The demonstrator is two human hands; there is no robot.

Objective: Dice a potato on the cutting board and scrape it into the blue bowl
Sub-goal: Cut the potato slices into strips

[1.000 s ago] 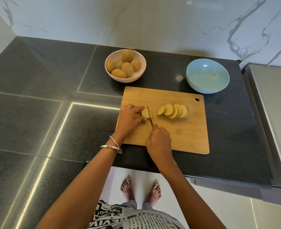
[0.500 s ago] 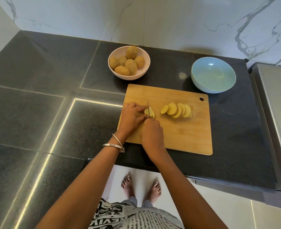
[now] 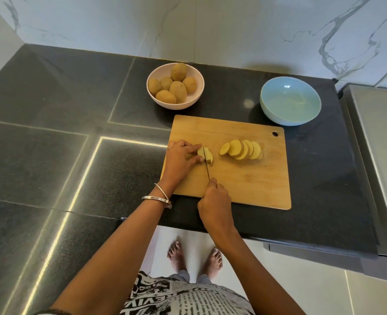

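Observation:
A wooden cutting board lies on the black counter. My left hand pinches the last piece of potato at the board's left side. My right hand grips a knife whose blade runs through that piece. A fanned row of potato slices lies to the right on the board. The empty blue bowl stands beyond the board's far right corner.
A pink bowl with several whole potatoes stands behind the board's left end. A marble wall runs along the back. A grey appliance surface borders the counter on the right. The counter's front edge is just below the board.
My right hand has pulled back toward me along the board, drawing the knife through the potato piece. The left hand stays on the piece.

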